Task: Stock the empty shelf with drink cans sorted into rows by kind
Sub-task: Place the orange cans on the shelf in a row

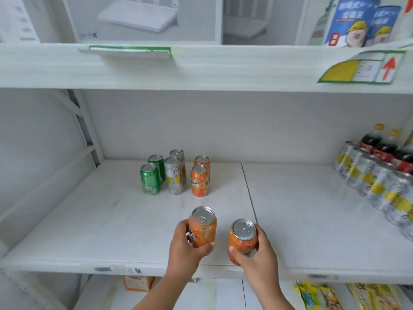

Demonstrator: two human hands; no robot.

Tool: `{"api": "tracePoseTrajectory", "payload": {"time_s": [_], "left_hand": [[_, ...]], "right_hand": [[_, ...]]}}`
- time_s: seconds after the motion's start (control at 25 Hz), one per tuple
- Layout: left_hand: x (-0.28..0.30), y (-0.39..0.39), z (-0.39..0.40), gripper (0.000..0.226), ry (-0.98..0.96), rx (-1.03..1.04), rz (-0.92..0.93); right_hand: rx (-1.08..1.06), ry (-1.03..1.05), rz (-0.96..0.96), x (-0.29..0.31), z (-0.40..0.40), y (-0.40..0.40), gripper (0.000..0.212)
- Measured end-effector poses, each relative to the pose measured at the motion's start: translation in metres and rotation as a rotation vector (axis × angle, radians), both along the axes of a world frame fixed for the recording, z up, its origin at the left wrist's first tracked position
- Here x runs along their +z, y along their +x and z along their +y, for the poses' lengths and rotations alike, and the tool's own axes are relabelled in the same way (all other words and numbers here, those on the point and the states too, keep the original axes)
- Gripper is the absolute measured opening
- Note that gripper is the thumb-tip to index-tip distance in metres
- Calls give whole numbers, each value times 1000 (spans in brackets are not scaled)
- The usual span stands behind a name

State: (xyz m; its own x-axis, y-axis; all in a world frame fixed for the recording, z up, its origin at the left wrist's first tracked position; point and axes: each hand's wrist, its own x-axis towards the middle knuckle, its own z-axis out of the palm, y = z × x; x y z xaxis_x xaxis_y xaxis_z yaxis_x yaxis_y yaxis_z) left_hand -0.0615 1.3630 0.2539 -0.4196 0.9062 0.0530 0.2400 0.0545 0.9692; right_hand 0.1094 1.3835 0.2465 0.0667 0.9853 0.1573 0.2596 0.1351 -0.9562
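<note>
Six cans stand at the back of the shelf [89, 220]: green pair [150, 179], silver pair [174, 175], orange row [200, 181]. Left hand [185, 245] and right hand [254, 249] each grip an orange can [203, 227], [242, 239]; setting both down together may knock the row over

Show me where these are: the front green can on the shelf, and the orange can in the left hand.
Front green can [150, 182]: head view, middle of its side.
Orange can in the left hand [204, 229]: head view, its label.
</note>
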Motion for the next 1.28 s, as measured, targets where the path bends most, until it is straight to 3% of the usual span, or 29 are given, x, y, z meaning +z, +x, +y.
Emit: {"api": "tracePoseTrajectory", "payload": {"time_s": [0.28,0.76,0.96,1.24,1.28], "left_hand": [[-41,-20,45,61,-45,-29,1],[-33,-43,137,68,-81,-11,83],[-32,-47,153,64,-123,12,9],[-34,-49,162,65,-164,-9,30],[-34,-51,161,65,-198,-33,101]], "right_hand": [[-120,-1,-6,-20,41,-22,66],[-83,-13,-25,-25,57,-25,68],[-73,7,-42,-30,56,-25,71],[-55,-22,-12,-30,56,-25,71],[-60,-24,-10,-30,56,-25,70]]}}
